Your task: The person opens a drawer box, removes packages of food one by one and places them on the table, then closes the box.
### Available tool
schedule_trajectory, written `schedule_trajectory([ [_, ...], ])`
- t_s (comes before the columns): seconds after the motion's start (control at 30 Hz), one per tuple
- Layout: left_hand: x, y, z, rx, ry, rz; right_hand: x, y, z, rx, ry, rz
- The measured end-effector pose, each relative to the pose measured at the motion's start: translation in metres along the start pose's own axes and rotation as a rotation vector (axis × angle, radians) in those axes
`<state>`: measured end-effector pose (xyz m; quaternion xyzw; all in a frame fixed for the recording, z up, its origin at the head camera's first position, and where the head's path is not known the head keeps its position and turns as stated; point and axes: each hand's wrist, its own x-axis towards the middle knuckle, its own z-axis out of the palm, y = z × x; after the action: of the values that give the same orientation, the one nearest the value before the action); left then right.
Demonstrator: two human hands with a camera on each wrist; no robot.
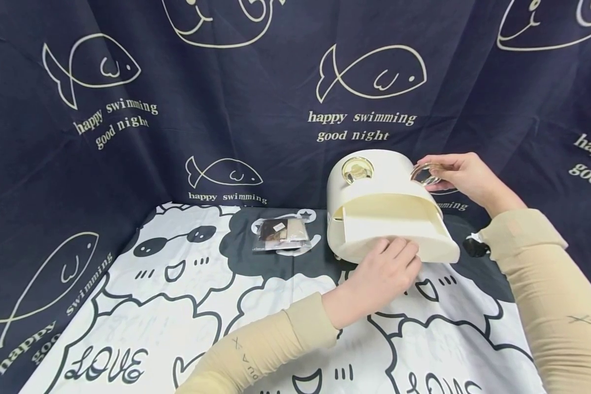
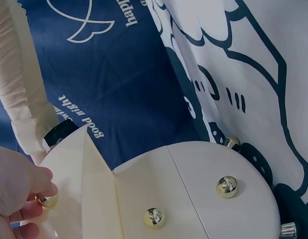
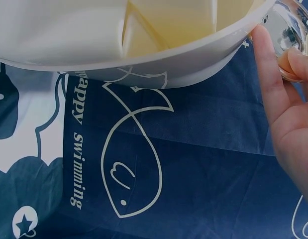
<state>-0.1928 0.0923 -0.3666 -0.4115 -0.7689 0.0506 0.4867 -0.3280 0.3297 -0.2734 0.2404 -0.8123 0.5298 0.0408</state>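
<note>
A cream box (image 1: 394, 171) with a rounded top stands at the back right in the head view. Its drawer (image 1: 438, 249) is pulled out toward the person. My left hand (image 1: 386, 268) is at the drawer front, and in the left wrist view its fingers pinch a small gold knob (image 2: 49, 200) there. At the box's right side, my right hand (image 1: 463, 176) holds a shiny round gold-rimmed piece (image 3: 285, 27) between thumb and fingers. One finger reaches up to the box's edge. A similar gold round piece (image 1: 357, 171) sits at the box's upper left.
A clear plastic packet (image 1: 282, 234) with dark and pale contents lies left of the box. The lower body carries more gold knobs (image 2: 227, 186) and short shiny feet (image 2: 288, 230). A dark blue printed curtain (image 1: 276, 109) hangs right behind; a cartoon-printed cloth (image 1: 167, 328) covers the table.
</note>
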Motion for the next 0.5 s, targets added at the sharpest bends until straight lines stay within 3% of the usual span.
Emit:
schedule_trajectory([
  [0.13, 0.001, -0.003, -0.001, 0.014, 0.001, 0.012, -0.001, 0.000, 0.000, 0.011, -0.001, -0.001],
  [0.33, 0.007, -0.014, -0.020, 0.038, -0.004, 0.033, -0.001, 0.000, 0.001, -0.002, 0.004, -0.007],
  [0.5, 0.009, -0.013, -0.006, 0.039, 0.002, 0.020, 0.000, -0.001, 0.001, -0.030, 0.014, 0.007],
])
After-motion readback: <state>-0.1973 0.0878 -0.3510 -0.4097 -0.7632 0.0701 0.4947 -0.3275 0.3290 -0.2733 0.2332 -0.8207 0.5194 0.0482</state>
